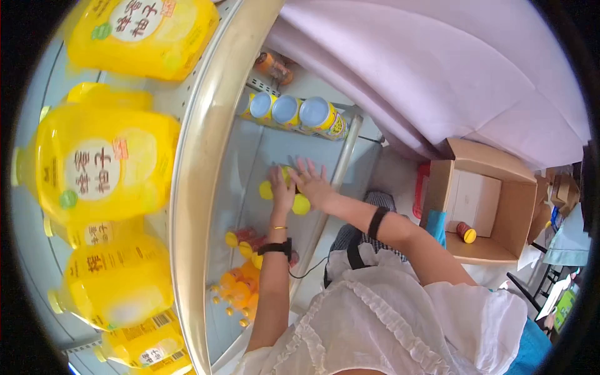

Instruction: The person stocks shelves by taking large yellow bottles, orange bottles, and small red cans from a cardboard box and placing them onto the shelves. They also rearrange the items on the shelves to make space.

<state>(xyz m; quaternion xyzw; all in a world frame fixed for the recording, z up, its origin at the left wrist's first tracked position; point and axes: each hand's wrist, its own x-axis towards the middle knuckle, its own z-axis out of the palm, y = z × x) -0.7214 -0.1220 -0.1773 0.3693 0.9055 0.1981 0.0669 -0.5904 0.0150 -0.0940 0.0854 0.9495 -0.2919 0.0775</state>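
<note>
On a pale shelf stand several yellow-lidded containers [301, 204], seen from above, their sides mostly hidden. My left hand [282, 192] lies over them, between two lids, with its fingers stretched out. Close beside it, my right hand [314, 184] reaches in from the right, fingers spread, touching or nearly touching the same group. I cannot make out a firm grip in either hand. Nearer to me, by my left wrist, red containers with yellow tops [240, 237] stand on the shelf.
Large yellow drink bottles [106, 162] fill the upper shelf at left, behind its metal edge [209, 144]. Cans with pale tops [285, 109] line the far end; small orange bottles [239, 287] stand nearer. A cardboard box [494, 187] at right holds a red yellow-lidded can [465, 232].
</note>
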